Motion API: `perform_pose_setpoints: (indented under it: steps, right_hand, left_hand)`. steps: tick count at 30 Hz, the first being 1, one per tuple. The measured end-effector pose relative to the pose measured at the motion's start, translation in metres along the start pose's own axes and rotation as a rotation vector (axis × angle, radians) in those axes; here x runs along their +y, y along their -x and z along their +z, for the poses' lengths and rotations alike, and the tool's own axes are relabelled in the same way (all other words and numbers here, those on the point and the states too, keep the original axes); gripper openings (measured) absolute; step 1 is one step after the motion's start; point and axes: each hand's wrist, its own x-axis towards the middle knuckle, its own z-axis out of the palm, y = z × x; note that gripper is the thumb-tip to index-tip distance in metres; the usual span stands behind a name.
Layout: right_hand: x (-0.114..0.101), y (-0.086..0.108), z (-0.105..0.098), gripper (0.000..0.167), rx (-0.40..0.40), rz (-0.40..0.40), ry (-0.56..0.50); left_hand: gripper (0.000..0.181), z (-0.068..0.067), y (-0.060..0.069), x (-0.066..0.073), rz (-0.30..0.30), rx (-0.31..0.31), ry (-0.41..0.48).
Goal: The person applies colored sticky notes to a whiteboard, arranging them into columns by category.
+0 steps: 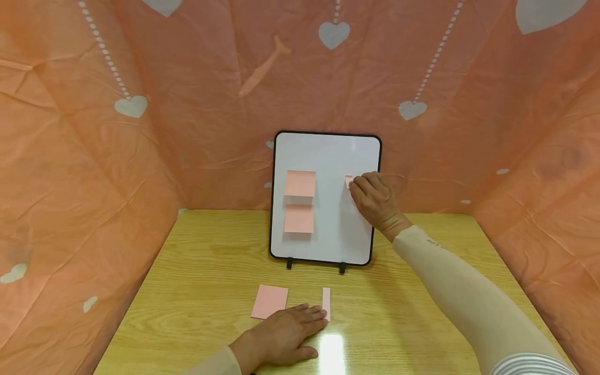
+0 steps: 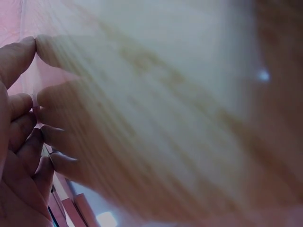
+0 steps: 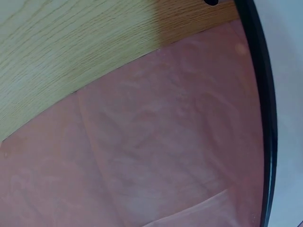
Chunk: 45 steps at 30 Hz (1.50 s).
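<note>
A small pale pink sticky strip (image 1: 349, 179) is on the right half of a white board (image 1: 328, 156) with a black frame. My right hand (image 1: 373, 198) pinches the strip's lower part with curled fingers, which hide some of it. My left hand (image 1: 288, 333) lies palm down on the table, fingers extended, fingertips touching a narrow pink sticky pad (image 1: 326, 298). Beside that hand, a square pink sticky pad (image 1: 270, 300) is partly covered by it. In the left wrist view, the left hand's fingers (image 2: 21, 137) meet the table surface. The right wrist view leaves out the right hand.
Two square pink sticky notes (image 1: 300, 183) are stuck one above the other on the board's left half. Black feet (image 1: 342, 268) support the board on the wooden table (image 1: 211, 260). Orange-pink cloth (image 1: 201, 130) with pale hearts hangs behind and at both sides.
</note>
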Motion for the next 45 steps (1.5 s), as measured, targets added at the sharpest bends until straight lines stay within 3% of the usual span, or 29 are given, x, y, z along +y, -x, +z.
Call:
perform_pose_setpoints:
  steps: [8,25,45]
  right_hand:
    - [0.000,0.004,0.000,0.008,-0.065,0.006,0.005]
    - [-0.004,0.015,0.003,0.010,-0.090,0.037,-0.006]
    - [-0.006,0.020,0.004,0.010,-0.254,0.009,-0.047]
  left_hand:
    - [0.065,0.001,-0.001,0.000,0.009,0.008,-0.008]
    - [0.065,0.004,-0.001,-0.001,0.024,0.026,-0.061]
    - [0.066,0.000,0.000,0.001,0.005,0.010,-0.048]
